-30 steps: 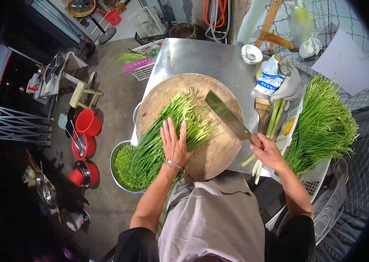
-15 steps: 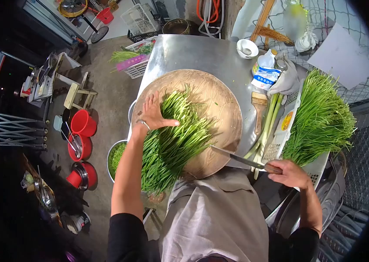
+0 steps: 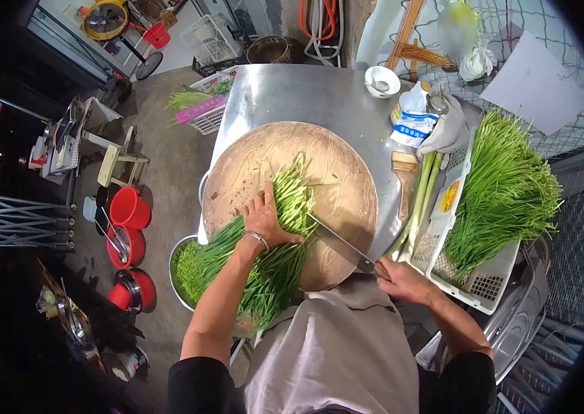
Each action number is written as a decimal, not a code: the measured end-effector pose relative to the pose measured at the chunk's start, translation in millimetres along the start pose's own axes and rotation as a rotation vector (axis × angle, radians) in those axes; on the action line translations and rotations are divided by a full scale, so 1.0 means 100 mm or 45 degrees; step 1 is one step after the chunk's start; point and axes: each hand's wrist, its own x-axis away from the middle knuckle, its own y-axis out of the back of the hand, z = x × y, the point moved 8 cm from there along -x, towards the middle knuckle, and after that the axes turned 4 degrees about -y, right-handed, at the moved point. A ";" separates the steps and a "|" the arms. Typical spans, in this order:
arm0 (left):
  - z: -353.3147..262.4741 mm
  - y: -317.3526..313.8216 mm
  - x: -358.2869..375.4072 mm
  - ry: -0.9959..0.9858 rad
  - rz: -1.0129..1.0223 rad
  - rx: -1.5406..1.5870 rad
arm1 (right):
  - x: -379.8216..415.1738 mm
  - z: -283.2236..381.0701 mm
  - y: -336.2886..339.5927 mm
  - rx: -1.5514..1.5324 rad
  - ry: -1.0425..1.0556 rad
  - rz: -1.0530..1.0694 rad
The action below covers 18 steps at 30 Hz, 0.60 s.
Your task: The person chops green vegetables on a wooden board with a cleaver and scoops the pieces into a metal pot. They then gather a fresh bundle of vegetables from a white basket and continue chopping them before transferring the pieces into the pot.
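A heap of garlic chives (image 3: 275,286) lies on the round wooden chopping board (image 3: 340,162), its green leaves hanging over the near left edge. Across the bunch, my left hand (image 3: 263,224) presses down and grips it, thumb pointing right and fingers on the far side. My right hand (image 3: 402,281) is closed around the handle of a knife (image 3: 344,243). The blade slants up and left, its tip at the right side of the bunch by the pale stalks. Left of the board, a metal bowl (image 3: 173,276) holds chopped greens (image 3: 187,265).
The board sits on a steel table (image 3: 292,90). To the right are a brush (image 3: 402,176), long scallions (image 3: 424,196), a blue-and-white bag (image 3: 414,129) and a white basket (image 3: 485,301) of more chives (image 3: 506,193). Behind stands a white bowl (image 3: 382,74). Red buckets (image 3: 130,201) stand on the floor.
My left hand has come down and right onto the chives, its spread fingers now gathered round them. The knife in my right hand has moved left to the bunch.
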 end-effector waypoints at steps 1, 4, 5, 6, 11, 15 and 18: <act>0.01 -0.01 -0.02 0.009 0.019 0.017 | -0.07 -0.02 -0.07 0.015 -0.016 0.031; 0.01 -0.02 -0.06 -0.004 0.019 0.015 | -0.17 -0.01 -0.06 0.081 -0.013 0.023; 0.03 -0.03 -0.05 -0.011 0.008 0.003 | -0.15 0.04 0.07 0.133 0.011 -0.011; 0.04 -0.02 -0.06 -0.021 -0.009 -0.012 | -0.12 0.11 0.23 0.185 0.038 -0.050; 0.03 -0.06 -0.13 0.010 0.073 -0.005 | -0.04 0.36 1.02 0.315 0.087 -0.346; -0.04 0.02 -0.11 0.044 0.156 -0.014 | -0.65 0.60 1.20 0.487 0.143 -0.522; -0.03 0.01 -0.13 0.085 0.218 -0.023 | -1.09 0.89 1.18 0.570 0.194 -0.480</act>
